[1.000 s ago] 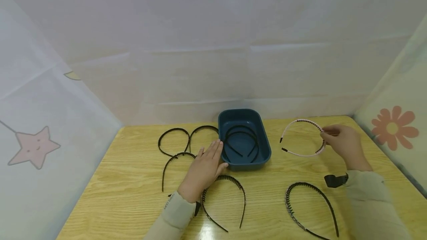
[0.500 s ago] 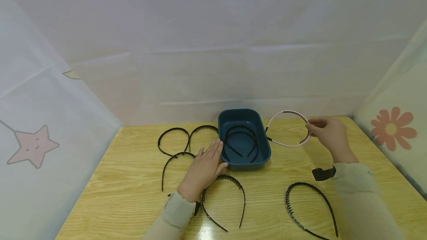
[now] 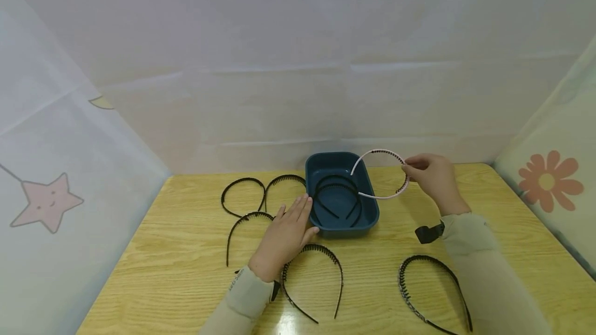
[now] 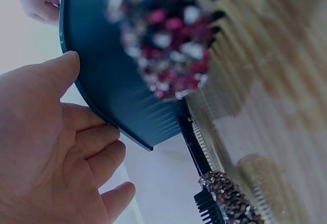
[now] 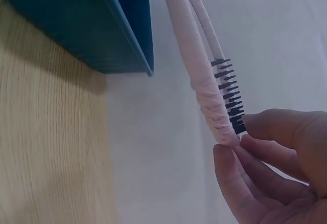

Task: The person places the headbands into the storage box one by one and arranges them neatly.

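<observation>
My right hand pinches a pink headband by its curved, toothed side. Its two ends reach over the right rim of a dark blue plastic bin. In the right wrist view, thumb and fingers grip the pink headband at its wrapped, pleated part beside the black teeth. Two black headbands lie inside the bin. With its fingers fairly straight, my left hand rests against the bin's left side. The left wrist view shows its fingertips touching the rim of the bin.
Several black toothed headbands lie left of and before the bin, one headband in front of it. Another headband with a glittery side lies near the right forearm. Rhinestone decoration looms close in the left wrist view. A white sheet backs the wooden table.
My right hand has carried the pink headband leftward and slightly up, from beside the bin until its ends are over the bin's right rim. The left hand stays still.
</observation>
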The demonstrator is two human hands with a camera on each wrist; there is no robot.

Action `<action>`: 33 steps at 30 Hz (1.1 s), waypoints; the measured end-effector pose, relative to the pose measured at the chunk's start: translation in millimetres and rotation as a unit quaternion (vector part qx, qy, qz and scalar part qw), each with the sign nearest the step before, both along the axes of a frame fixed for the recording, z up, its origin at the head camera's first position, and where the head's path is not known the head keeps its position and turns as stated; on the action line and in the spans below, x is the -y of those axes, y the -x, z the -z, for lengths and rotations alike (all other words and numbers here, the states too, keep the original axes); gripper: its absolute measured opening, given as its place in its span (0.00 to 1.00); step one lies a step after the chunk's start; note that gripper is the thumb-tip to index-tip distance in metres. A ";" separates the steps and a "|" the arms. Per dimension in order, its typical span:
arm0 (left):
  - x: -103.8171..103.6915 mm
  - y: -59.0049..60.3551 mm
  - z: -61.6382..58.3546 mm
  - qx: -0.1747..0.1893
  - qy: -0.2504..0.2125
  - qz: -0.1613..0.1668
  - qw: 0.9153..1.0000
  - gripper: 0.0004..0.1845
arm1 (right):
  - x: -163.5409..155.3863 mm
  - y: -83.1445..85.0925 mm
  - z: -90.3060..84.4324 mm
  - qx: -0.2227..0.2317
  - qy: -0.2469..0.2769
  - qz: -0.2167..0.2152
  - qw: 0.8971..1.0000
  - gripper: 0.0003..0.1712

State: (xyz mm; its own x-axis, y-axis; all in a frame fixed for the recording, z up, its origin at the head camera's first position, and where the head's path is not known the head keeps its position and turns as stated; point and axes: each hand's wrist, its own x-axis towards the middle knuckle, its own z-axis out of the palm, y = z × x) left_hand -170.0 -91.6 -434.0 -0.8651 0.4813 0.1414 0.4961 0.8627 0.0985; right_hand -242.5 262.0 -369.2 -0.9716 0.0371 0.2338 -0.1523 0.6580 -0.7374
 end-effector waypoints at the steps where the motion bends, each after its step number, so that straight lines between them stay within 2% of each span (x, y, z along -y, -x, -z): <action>1: 0.0 0.0 -0.2 0.000 -0.001 0.000 1.000 0.38 | 2.6 2.0 -0.2 -0.001 0.000 -0.004 1.000 0.18; 19: -0.6 -0.4 -2.5 -0.007 0.001 -0.003 1.000 0.38 | 46.4 40.2 1.4 0.009 -0.026 -0.052 0.998 0.13; 33: -2.3 -1.2 -1.5 -0.007 0.003 -0.003 1.000 0.38 | 70.8 62.7 8.7 0.013 -0.069 -0.080 0.994 0.12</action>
State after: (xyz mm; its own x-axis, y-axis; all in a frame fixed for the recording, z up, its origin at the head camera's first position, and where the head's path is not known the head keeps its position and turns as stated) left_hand -168.8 -89.3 -432.5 -0.8659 0.4768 0.1512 0.4920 0.8663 0.0862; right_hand -305.1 191.2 -377.9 -0.9684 -0.1486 0.2003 -0.2446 0.7225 -0.6467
